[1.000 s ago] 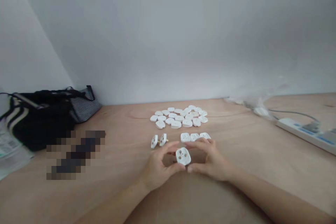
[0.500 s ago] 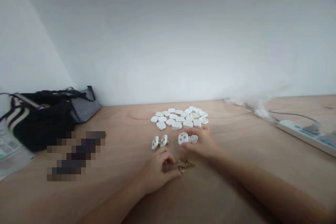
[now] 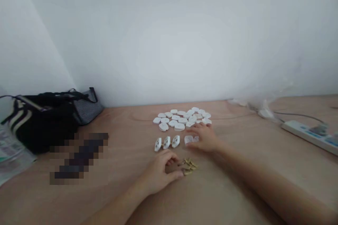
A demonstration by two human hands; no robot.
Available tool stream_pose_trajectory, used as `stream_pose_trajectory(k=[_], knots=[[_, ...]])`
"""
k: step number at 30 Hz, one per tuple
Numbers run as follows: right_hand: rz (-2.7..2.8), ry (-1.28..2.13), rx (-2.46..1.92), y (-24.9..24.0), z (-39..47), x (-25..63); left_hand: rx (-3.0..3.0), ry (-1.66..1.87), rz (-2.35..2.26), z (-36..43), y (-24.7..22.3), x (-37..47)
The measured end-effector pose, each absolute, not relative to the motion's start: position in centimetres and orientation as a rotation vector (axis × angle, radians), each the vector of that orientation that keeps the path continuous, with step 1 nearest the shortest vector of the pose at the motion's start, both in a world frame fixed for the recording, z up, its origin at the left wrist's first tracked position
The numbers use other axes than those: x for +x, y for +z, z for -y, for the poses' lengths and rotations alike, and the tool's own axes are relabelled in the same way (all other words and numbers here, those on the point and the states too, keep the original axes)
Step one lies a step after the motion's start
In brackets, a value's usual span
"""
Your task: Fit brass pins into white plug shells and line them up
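Note:
My left hand (image 3: 161,171) rests on the table with its thumb apart from its bent fingers. The thumb tip is close to a small pile of brass pins (image 3: 189,166); whether it touches one, I cannot tell. Beyond these fingers, three white plastic plug covers with holes (image 3: 167,142) stand on edge in a row. My right hand (image 3: 206,137) is open, thumb and fingers apart, around a white plastic piece lying flat (image 3: 188,140) and a smaller clear-looking piece (image 3: 196,138). Its fingertips reach the near edge of a cluster of white plug covers (image 3: 180,126).
At the left are a black bag (image 3: 50,119), a striped pouch (image 3: 88,107) and a blurred-out dark object (image 3: 80,158). A white power strip (image 3: 307,133) with a cable lies at the right, beside crumpled clear plastic (image 3: 264,107). A pale wall rises behind the table.
The white plug cover by my right hand now stands third in the row, released. My right hand has opened, its fingers lifting towards the cluster. My left hand has barely moved.

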State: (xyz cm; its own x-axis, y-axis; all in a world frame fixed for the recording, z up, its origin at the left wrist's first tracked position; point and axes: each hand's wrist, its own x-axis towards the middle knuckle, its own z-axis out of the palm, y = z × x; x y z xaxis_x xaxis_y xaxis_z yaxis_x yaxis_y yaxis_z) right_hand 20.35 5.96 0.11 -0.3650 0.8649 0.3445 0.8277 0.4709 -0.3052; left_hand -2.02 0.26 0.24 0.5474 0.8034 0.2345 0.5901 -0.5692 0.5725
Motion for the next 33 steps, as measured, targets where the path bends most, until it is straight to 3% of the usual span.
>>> stream_pose_trajectory(k=[12,21,33], knots=[[2.216,0.058,-1.431,-0.2,-3.7,21.8,2.419,0.686,-1.145,-0.3,0.1,-0.3],[2.190,0.261,-1.265,0.2,1.4,22.5,2.404,0.729,-1.187,-1.0,-0.4,0.7],[2.101,0.391,-1.208,0.0,2.4,21.1,2.291,1.088,-1.124,0.1,0.5,-0.3]])
